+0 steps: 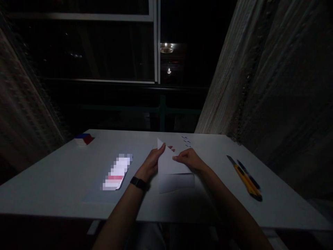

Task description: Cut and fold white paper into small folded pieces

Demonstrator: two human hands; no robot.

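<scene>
A: Where's the paper (173, 170)?
B: On the table (65, 180), central, white, one flap lifted — a fold in hand. Left hand (149, 165) pinches the top corner, right hand (191, 159) pinches the side edge.
A: What does it call for?
B: Likely squared edges, then a firm crease — knife (244, 177) lies apart, right

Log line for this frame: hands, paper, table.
left hand: holds raised flap of paper | right hand: pinches paper | table: yellow knife, pen at right

Paper (171, 170) lies mid-bench (52, 187), between both hands. Phone (117, 172) to its left; cube (83, 139) far left, behind. Knife (246, 182) and pen (248, 174) right.
</scene>
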